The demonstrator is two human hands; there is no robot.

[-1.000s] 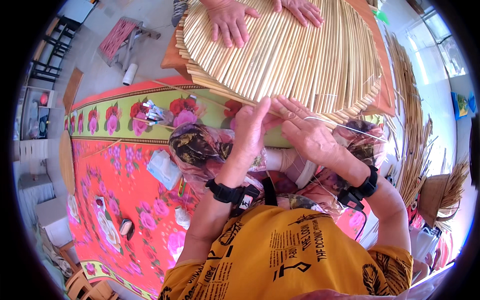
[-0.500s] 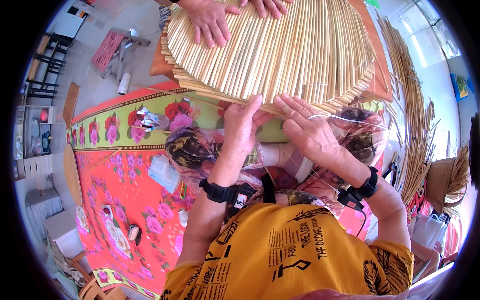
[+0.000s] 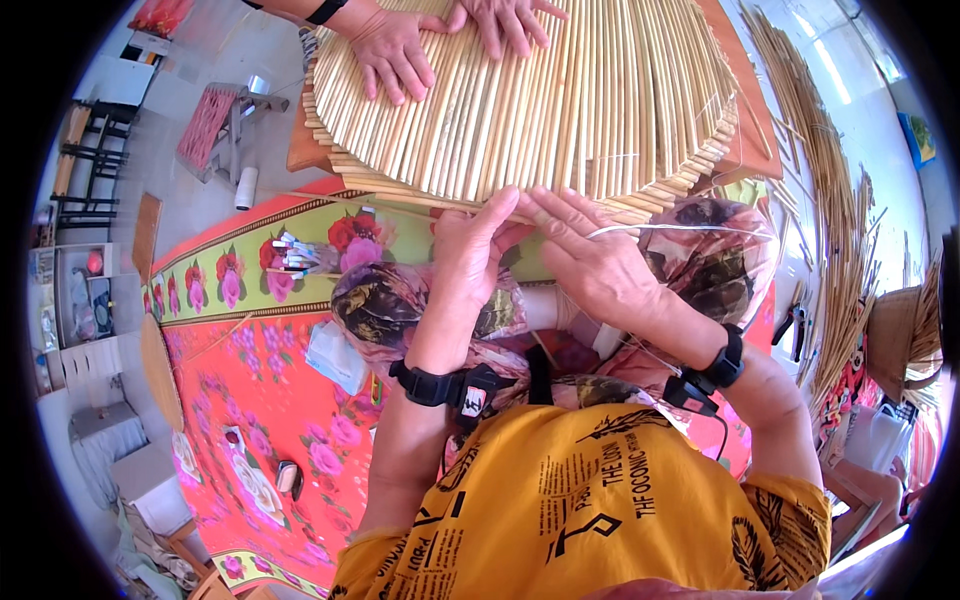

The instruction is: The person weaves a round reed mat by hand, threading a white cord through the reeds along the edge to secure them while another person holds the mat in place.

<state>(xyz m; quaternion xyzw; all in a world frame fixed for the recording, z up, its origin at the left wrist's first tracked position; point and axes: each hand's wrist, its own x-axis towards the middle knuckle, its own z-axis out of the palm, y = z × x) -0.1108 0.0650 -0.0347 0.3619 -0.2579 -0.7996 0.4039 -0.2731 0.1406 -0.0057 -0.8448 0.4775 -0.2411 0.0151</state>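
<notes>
A round mat of pale plant stalks (image 3: 520, 110), laid side by side, lies on an orange-brown board. My left hand (image 3: 472, 240) grips its near edge, thumb pressed up against the rim and the other fingers curled beneath. Beside it, my right hand (image 3: 590, 250) is closed on the same edge, fingers pressed together over the rim; its thumb is hidden. A white cord (image 3: 690, 228) runs from my right hand toward the right. At the mat's far left, another person's two hands (image 3: 395, 55) rest flat on the stalks.
Long loose stalks (image 3: 825, 180) lie along the right, by a woven basket (image 3: 895, 335). A red flowered mat (image 3: 270, 400) covers the floor at left. White-tipped sticks (image 3: 300, 255), a tissue pack (image 3: 335, 358), a stool (image 3: 210, 125) and a thread spool (image 3: 245, 188) are nearby.
Both my hands have shifted slightly left in view, along with the stalk mat, and still hold its near edge. The other person's hands sit slightly lower and show more fully.
</notes>
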